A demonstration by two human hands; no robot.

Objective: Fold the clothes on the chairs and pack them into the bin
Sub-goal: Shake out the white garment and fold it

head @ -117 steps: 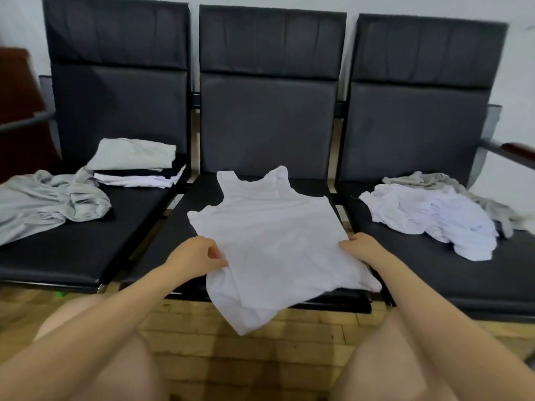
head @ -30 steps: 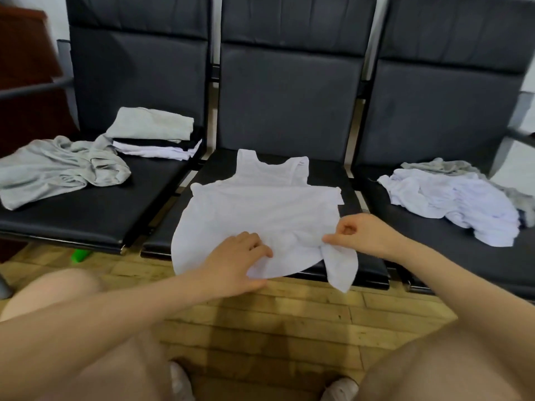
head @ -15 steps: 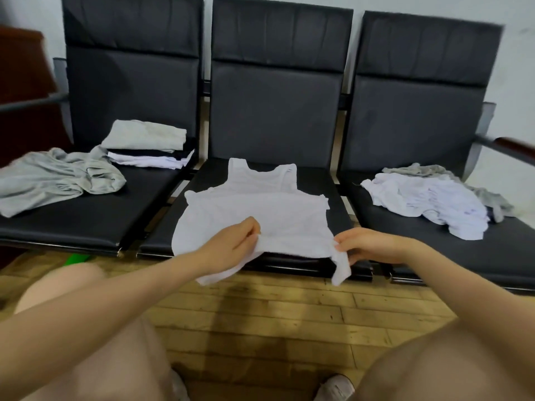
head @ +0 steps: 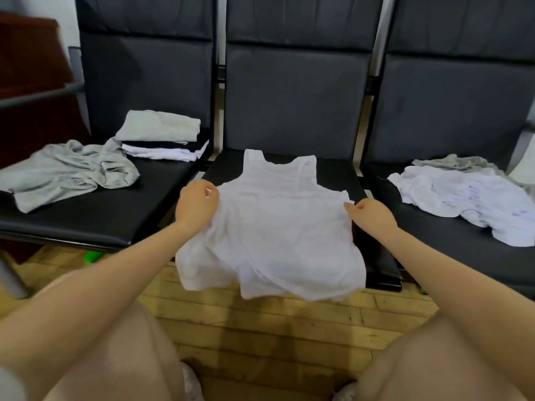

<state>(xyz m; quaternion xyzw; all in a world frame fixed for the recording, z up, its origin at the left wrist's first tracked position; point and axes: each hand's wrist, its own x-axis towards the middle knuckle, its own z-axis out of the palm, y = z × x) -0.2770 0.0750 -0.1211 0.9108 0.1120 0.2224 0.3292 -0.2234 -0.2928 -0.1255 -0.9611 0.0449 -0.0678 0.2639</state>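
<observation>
A loose grey garment [head: 69, 172] and a folded stack [head: 162, 138] sit on the left chair [head: 95, 215]. My left hand [head: 197, 205] and right hand [head: 372, 214] pinch the sides of the white tank top [head: 278, 227] on the middle chair [head: 376, 264], its hem hanging over the front edge. Unfolded clothes [head: 463, 198] lie on the right chair [head: 451, 256].

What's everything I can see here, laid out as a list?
Chairs: three, black, side by side.
Tank top: one, white, on middle seat, hem hanging over front edge.
Folded stack: one, grey on black on white, back of left seat.
Grey garment: one, crumpled, left seat.
White pile: one, loose, right seat, grey cloth behind it.
Green object: one, on floor under left seat.
Floor: wooden boards.
Left hand: grips top's left edge.
Right hand: pinches right edge.
</observation>
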